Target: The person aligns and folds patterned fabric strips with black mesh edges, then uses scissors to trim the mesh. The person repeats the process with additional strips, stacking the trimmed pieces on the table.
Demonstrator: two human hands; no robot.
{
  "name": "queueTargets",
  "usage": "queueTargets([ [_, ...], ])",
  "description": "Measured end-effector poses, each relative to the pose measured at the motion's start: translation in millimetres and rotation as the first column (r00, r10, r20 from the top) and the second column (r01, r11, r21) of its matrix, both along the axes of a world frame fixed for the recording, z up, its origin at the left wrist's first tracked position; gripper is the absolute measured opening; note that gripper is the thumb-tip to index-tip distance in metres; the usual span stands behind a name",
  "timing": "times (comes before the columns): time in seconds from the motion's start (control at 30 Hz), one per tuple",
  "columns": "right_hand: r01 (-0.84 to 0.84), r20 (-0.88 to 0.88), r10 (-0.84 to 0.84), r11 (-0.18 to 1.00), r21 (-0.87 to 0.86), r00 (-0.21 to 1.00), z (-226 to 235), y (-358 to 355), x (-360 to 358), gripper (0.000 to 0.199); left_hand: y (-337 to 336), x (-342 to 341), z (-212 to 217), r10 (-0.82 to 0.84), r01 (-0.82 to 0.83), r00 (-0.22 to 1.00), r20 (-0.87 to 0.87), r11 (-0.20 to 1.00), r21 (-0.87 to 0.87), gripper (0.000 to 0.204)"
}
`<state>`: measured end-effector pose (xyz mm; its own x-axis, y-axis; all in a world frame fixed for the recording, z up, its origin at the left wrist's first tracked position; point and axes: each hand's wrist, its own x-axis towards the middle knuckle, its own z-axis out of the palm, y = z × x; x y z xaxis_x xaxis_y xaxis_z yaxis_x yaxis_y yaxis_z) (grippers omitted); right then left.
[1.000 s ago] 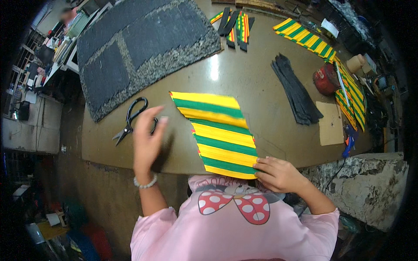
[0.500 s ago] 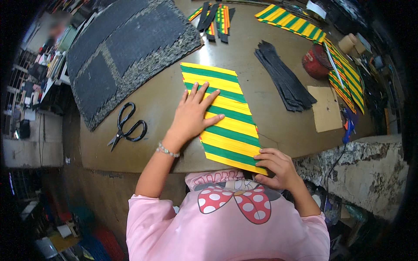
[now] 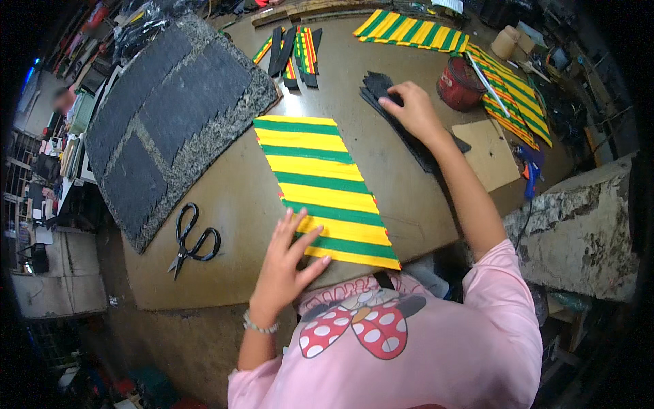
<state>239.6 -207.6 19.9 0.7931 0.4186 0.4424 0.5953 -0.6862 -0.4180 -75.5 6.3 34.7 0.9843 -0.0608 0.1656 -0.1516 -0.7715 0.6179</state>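
Observation:
A panel of yellow and green diagonal stripes [image 3: 313,177] lies flat on the table in front of me, with small red bits along its side edges. My left hand [image 3: 286,255] rests at the panel's near left edge, its fingers spread and partly over the stripes. Farther right, a pile of black strips [image 3: 409,144] lies at a slant. Over the pile's far end is my right hand [image 3: 414,112], thumb and fingers curled round the top of the strips. How many strips they grip is hidden.
Black-handled scissors [image 3: 194,238] lie at left, below a speckled board [image 3: 184,146] bearing dark pieces. Short coloured and black strips [image 3: 293,54] sit at the back. At right are a red pot [image 3: 460,85], brown cardboard [image 3: 487,153], a blue glue gun [image 3: 531,170] and more striped panels [image 3: 412,31].
My right hand has left the panel's near right corner and reached out to the black strips. My left hand has slid toward me, down the panel's left side.

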Motion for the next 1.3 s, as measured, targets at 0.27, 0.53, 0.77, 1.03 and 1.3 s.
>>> queueTargets([
  [0.27, 0.049, -0.280, -0.046, 0.999, 0.003, 0.959, -6.7, -12.1, 32.3, 0.028, -14.3, -17.5, -25.6, 0.195, -0.176, 0.977, 0.087, 0.966, -0.189, 0.028],
  [0.53, 0.402, -0.731, 0.290, 0.682, 0.611, 0.618, 14.6, -48.0, 34.9, 0.019, -14.9, -16.5, -24.0, 0.267, -0.235, 0.960, 0.090, 0.936, -0.263, 0.022],
  [0.77, 0.109, -0.326, 0.236, 0.635, 0.765, 0.916, 44.9, -57.6, -5.4, 0.028, -20.3, 6.6, 1.1, 0.305, -0.231, 0.914, 0.267, 0.933, -0.277, 0.020],
  [1.03, 0.160, -0.198, 0.414, 0.127, 0.979, 0.889, 41.0, -102.7, -67.4, 0.024, -71.4, 45.7, 5.3, -0.050, 0.086, 0.986, 0.161, 0.970, -0.228, 0.025],
  [1.3, 0.094, -0.138, 0.213, 0.207, 0.974, 0.967, 16.1, -84.7, -84.5, 0.020, -105.2, 126.4, -9.8, -0.264, 0.295, 0.926, 0.270, 0.952, -0.079, 0.058],
])
